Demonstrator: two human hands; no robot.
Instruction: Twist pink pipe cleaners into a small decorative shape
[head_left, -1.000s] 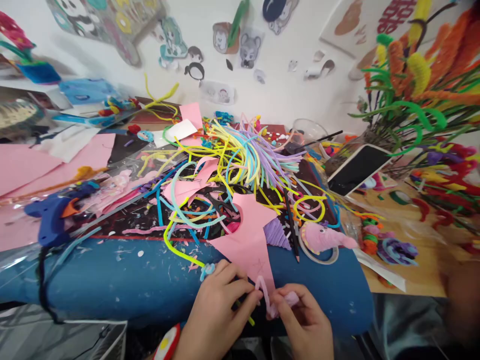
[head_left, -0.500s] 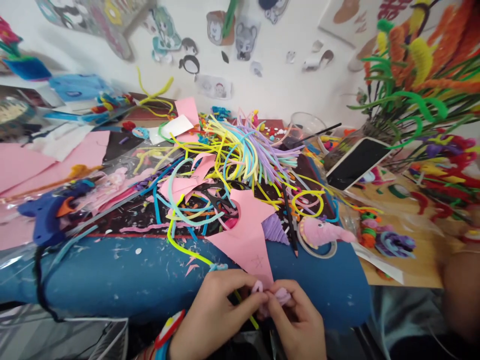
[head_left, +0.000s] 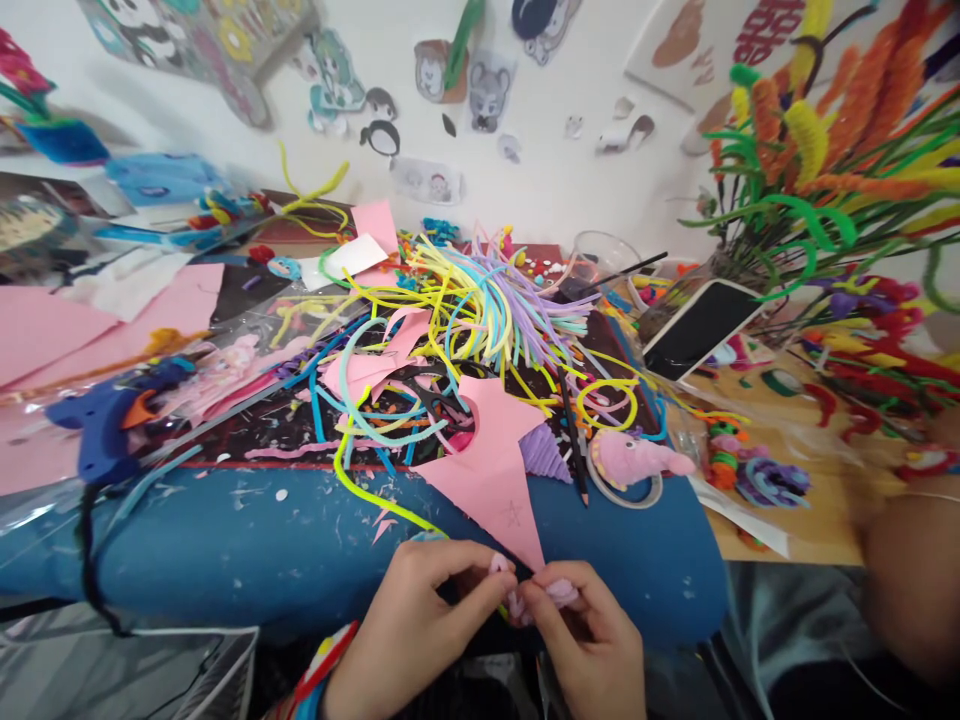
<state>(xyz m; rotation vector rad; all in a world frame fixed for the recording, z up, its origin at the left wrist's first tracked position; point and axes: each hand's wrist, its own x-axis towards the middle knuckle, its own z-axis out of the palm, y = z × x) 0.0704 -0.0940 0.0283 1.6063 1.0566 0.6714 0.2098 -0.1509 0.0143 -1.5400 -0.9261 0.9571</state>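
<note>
Low in the middle of the view, my left hand (head_left: 435,615) and my right hand (head_left: 589,625) come close together at the front edge of the blue mat (head_left: 247,540). Between their fingertips is a small bent piece of pale pink-lilac pipe cleaner (head_left: 562,592). Both hands are closed in a pinch, each on its own part of the piece; the fingers hide some of it. Just beyond them lies a cut sheet of pink felt or paper (head_left: 501,470) with a small star drawn on it. A yellow pipe cleaner (head_left: 382,505) reaches toward my left hand.
A bundle of pastel pipe cleaners (head_left: 510,310) lies mid-table among scraps and scissors (head_left: 431,395). At left is a blue glue gun (head_left: 101,425). To the right are a pink figure (head_left: 626,458) on a tape roll (head_left: 649,495), a pencil (head_left: 577,460), a phone (head_left: 703,328) and another person's arm (head_left: 911,580).
The hands have drawn slightly apart at the fingertips, with more of the pipe cleaner showing between them. The camera view has shifted a little; the table things lie as before.
</note>
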